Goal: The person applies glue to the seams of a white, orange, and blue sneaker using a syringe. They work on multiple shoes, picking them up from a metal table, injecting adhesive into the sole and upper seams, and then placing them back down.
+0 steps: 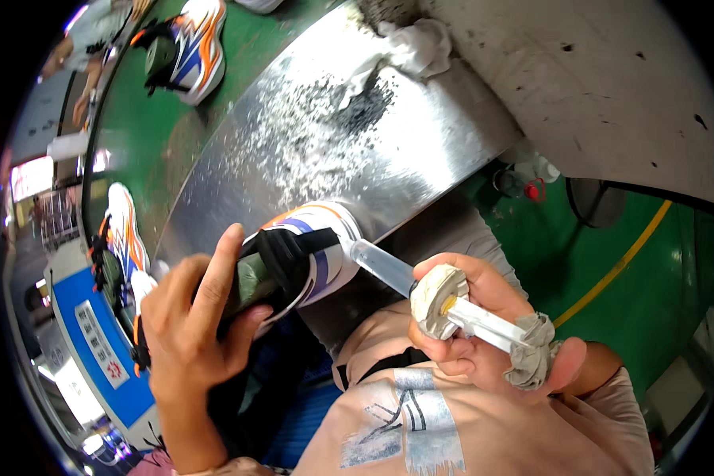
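By the near edge of the table (214, 214), the left hand (186, 329) grips a sneaker (293, 254) and the right hand (492, 365) grasps a syringe (387, 268), which might scrape it should the sneaker twist.

We see a shoe workshop: matching shoes (205, 51) sit along a green belt (163, 131), scraps (293, 135) litter the metal counter (436, 151), and a yellow line (623, 266) crosses the green floor (543, 262).
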`<state>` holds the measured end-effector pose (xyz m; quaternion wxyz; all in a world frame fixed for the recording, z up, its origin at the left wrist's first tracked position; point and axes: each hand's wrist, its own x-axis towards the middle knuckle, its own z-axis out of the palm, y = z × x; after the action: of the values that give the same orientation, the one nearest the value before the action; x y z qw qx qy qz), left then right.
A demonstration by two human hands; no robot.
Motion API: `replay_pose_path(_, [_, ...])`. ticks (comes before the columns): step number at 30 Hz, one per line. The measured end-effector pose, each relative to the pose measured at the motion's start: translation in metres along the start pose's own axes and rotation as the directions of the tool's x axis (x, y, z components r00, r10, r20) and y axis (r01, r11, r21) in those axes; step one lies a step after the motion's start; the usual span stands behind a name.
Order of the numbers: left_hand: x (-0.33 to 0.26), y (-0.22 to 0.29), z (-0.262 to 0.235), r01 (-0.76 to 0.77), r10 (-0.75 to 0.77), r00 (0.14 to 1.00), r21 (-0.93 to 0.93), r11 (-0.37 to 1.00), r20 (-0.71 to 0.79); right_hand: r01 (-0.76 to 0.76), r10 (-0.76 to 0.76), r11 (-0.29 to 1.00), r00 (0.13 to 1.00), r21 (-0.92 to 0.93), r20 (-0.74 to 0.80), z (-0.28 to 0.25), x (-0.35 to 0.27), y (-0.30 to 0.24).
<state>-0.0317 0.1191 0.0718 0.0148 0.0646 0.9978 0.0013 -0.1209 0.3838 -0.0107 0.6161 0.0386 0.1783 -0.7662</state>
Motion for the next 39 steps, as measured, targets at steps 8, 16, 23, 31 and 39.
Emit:
replay_pose_path(8, [0.020,0.043,0.005,0.454,-0.464,0.885,-0.162,0.876,-0.031,0.301,-0.302,0.951,0.953,-0.067,-0.006,0.028,-0.003,0.029])
replay_pose_path(16, [0.028,0.034,0.000,0.520,-0.546,0.834,-0.217,0.826,-0.080,0.361,-0.365,0.802,0.927,-0.476,0.088,0.035,-0.002,0.076])
replay_pose_path(23, [-0.002,0.037,0.005,0.425,-0.484,0.843,-0.263,0.866,-0.233,0.342,-0.345,0.938,0.935,-0.058,-0.078,0.028,0.007,0.034])
replay_pose_path(31, [-0.105,-0.042,0.026,-0.050,0.007,0.927,-0.104,0.993,-0.375,-0.349,0.356,0.934,0.920,-0.072,0.163,0.059,0.163,-0.003])
replay_pose_path(39, [-0.162,0.028,0.094,0.304,-0.305,0.741,-0.106,0.947,-0.598,-0.504,0.551,0.407,0.801,-0.762,-0.235,0.158,0.168,0.008])
